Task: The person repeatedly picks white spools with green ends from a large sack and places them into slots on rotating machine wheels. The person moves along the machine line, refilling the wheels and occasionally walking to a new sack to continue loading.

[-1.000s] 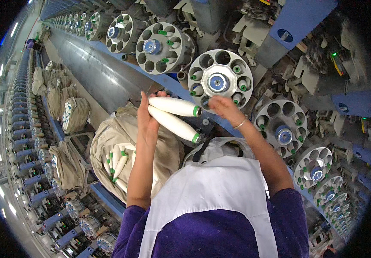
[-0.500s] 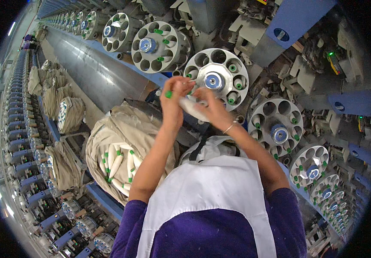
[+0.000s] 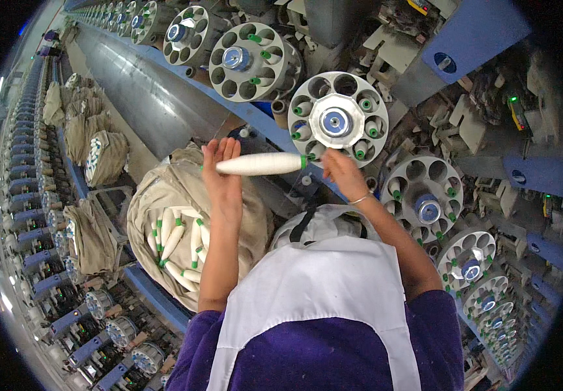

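Bobbin [image 3: 260, 163]: 1 white yarn bobbin, green-tipped, long axis level, left to right, held above the cloth sack [image 3: 157, 189].
Left hand [image 3: 222, 174]: fingers wrapped round the bobbin's blunt left end.
Right hand [image 3: 341, 172]: at the green tip; fingers bent, grip cannot be told.
Round magazine [image 3: 338, 121]: just beyond the tip; right hand nearer it.
Sack: more bobbins inside.

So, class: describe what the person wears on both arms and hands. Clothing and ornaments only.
Both forearms are bare below short purple sleeves. The left hand has no glove or ring that I can see. The right hand is also ungloved, with a thin bracelet at the wrist. A white apron covers the chest.
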The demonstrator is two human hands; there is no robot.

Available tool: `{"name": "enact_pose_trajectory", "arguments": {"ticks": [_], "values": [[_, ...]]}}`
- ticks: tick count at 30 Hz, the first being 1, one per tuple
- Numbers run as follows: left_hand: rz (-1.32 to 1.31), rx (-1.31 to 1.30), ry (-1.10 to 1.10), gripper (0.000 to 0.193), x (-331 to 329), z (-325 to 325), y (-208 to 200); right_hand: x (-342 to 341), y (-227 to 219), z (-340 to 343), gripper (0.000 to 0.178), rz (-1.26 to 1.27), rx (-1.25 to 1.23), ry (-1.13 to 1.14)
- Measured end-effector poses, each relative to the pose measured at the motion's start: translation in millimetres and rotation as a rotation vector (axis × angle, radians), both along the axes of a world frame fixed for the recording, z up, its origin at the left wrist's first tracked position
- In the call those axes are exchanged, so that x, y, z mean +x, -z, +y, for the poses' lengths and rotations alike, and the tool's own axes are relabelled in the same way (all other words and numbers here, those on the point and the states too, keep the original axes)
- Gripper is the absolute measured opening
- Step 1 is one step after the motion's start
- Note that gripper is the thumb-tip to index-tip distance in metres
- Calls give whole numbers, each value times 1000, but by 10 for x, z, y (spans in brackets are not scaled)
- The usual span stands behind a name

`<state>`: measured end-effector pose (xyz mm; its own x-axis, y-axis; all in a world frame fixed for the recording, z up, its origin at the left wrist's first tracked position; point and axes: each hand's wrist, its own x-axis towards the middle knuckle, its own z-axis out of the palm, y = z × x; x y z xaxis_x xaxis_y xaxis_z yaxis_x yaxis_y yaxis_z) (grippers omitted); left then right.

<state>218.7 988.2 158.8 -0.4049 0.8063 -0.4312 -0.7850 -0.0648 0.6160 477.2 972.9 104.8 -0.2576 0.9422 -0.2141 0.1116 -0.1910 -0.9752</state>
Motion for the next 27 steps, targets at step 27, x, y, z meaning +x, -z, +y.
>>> {"name": "enact_pose_trajectory", "arguments": {"ticks": [27], "values": [[1715,129,301,41,1216,-370,742,411,-30,228,31,187,16,287]]}}
